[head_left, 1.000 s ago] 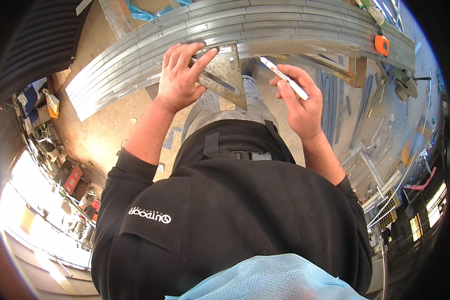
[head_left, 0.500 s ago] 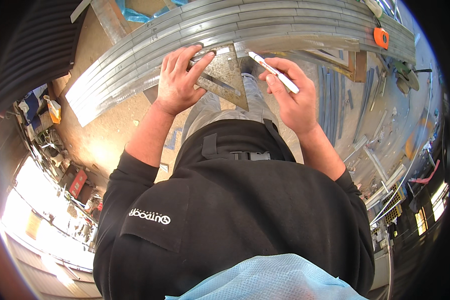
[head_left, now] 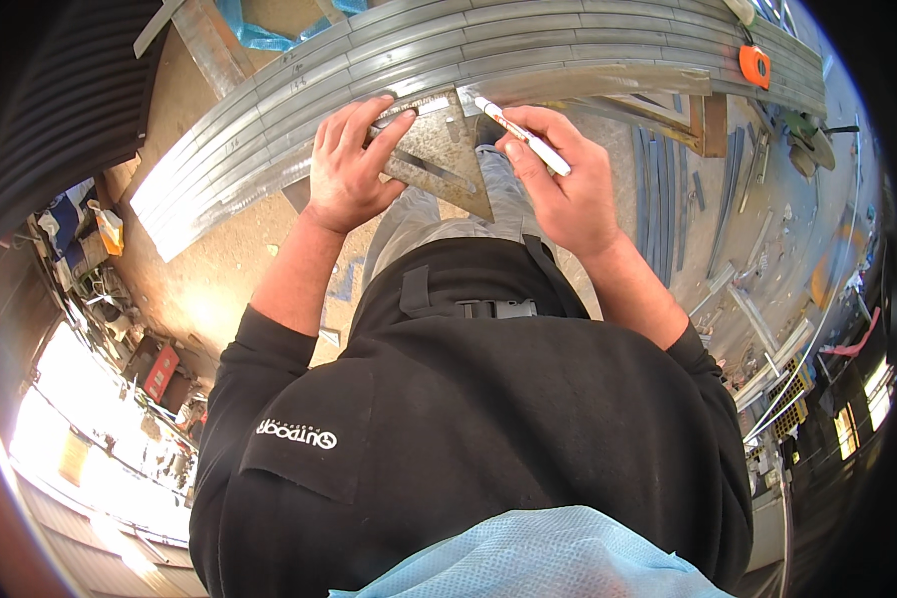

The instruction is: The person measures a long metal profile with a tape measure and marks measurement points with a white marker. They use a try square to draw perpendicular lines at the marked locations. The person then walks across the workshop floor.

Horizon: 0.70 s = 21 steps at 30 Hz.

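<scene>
Several long grey metal bars [head_left: 389,45] lie side by side across the far part of the view. A worn metal set square [head_left: 453,149] rests against the nearest bar, one corner pointing back toward my body. My left hand [head_left: 352,164] grips the left part of this square, thumb and fingers pressed on it. In my right hand [head_left: 566,174] is a white marker pen [head_left: 524,137], pinched between thumb and fingers. Its tip is close to the bar at the square's right edge; whether it touches, I cannot tell.
An orange tape measure [head_left: 754,66] sits on the bars at the far right, with an angle grinder [head_left: 809,148] beyond their right end. Thin metal strips [head_left: 658,204] lie on the floor to the right. A red box [head_left: 160,373] stands among clutter at the left.
My right hand has moved left and slightly away from me, bringing the marker pen closer to the set square's edge. The left hand keeps its hold on the square.
</scene>
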Each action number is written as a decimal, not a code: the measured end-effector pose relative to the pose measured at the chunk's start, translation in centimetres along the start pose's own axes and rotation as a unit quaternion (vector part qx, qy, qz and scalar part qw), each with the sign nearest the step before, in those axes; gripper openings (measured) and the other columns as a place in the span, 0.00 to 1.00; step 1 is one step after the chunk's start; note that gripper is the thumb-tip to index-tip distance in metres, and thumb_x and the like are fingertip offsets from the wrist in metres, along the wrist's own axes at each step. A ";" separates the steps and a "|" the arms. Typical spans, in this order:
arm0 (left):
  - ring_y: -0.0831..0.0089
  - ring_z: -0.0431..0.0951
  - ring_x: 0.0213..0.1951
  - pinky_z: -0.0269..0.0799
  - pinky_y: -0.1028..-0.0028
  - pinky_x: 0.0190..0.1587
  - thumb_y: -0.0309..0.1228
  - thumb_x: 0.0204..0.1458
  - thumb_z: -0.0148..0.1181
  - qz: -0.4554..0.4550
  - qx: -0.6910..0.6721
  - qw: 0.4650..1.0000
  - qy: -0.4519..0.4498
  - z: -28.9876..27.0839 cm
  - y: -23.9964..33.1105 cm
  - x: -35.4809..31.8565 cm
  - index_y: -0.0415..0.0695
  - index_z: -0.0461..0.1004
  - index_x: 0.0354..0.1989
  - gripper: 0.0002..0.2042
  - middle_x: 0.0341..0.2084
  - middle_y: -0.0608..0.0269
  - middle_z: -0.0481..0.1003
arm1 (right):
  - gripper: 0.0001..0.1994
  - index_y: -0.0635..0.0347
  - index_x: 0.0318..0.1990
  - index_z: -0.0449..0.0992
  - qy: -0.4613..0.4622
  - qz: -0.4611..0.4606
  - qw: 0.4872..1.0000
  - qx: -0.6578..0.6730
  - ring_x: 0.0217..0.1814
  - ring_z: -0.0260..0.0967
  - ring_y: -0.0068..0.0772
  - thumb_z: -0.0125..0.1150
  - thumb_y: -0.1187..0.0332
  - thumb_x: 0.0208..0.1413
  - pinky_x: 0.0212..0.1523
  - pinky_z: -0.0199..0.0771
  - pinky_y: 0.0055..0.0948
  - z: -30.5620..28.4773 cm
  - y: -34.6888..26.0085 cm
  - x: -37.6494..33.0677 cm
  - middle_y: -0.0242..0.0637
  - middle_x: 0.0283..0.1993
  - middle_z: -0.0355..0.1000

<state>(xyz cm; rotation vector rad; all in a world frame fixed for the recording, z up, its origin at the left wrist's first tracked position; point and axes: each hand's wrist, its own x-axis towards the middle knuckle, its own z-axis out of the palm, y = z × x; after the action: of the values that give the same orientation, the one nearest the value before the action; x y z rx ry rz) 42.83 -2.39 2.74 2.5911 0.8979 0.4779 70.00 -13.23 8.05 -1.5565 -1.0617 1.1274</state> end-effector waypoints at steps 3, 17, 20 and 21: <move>0.54 0.74 0.64 0.72 0.54 0.65 0.26 0.32 0.73 0.000 -0.001 1.000 0.003 0.1 0.0 -0.1 0.54 0.81 0.64 0.39 0.66 0.61 0.74 | 0.11 0.63 0.57 0.82 0.008 -0.035 0.999 -0.022 0.41 0.82 0.31 0.68 0.73 0.70 0.44 0.80 0.30 0.5 0.3 0.3 0.40 0.43 0.85; 0.53 0.77 0.62 0.71 0.54 0.65 0.34 0.37 0.80 0.002 0.013 1.000 -0.005 0.0 0.0 0.1 0.43 0.81 0.63 0.37 0.65 0.58 0.75 | 0.13 0.62 0.58 0.82 -0.007 -0.098 0.985 -0.142 0.43 0.85 0.35 0.69 0.74 0.69 0.44 0.82 0.30 1.1 -0.2 0.8 0.43 0.45 0.85; 0.53 0.77 0.62 0.72 0.54 0.65 0.34 0.37 0.80 0.002 0.012 1.000 -0.001 0.0 0.0 0.2 0.43 0.82 0.62 0.36 0.65 0.59 0.76 | 0.13 0.61 0.57 0.83 -0.005 -0.113 0.979 -0.168 0.42 0.86 0.41 0.70 0.73 0.68 0.44 0.83 0.33 1.3 -0.3 0.9 0.44 0.46 0.85; 0.53 0.77 0.62 0.72 0.54 0.65 0.34 0.37 0.80 0.002 0.013 1.000 0.000 0.0 0.1 0.2 0.43 0.82 0.62 0.36 0.65 0.59 0.76 | 0.13 0.61 0.57 0.83 -0.006 -0.122 0.976 -0.180 0.42 0.86 0.42 0.70 0.73 0.67 0.44 0.83 0.34 1.4 -0.3 0.9 0.44 0.46 0.85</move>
<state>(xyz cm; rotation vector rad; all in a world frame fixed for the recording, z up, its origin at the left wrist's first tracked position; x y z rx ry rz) 43.00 -2.31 2.84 2.6161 0.9051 0.4702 68.79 -12.08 7.98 -1.6384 -1.4840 0.8059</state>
